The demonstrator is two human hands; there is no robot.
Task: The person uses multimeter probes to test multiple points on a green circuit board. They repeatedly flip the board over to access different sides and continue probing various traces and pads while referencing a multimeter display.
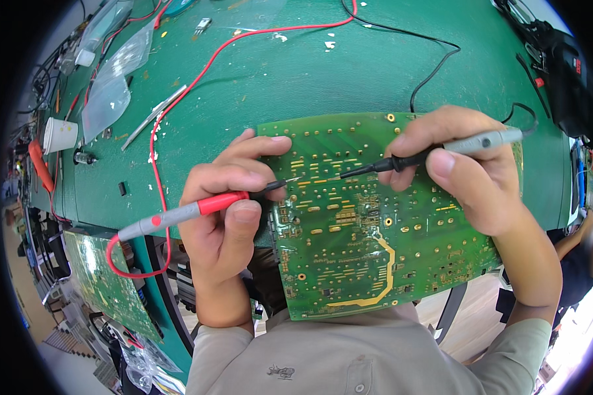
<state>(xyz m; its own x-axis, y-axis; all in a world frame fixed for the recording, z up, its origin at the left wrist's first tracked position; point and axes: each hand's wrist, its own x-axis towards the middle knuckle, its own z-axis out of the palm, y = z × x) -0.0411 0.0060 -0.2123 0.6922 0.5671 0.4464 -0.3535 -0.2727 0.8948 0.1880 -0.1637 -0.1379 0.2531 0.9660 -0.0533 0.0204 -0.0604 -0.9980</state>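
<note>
A large green circuit board [349,257] lies tilted before me, its far part over the table edge and its near edge against my shirt. My left hand [221,197] pinches a red and grey test probe [178,214], its fingers along the board's left edge. In my right hand [474,164] is a black and grey test probe [402,161]. Both metal tips point at solder joints in the board's upper left part, close to each other. Whether the tips touch the solder cannot be told for certain.
On the green table [296,79] run a red cable [211,62] and a black cable [435,36]. Metal tweezers [153,118], plastic bags [109,99] and a white cup [60,135] lie left. A second circuit board [105,276] is lower left; a black bag [566,72] sits right.
</note>
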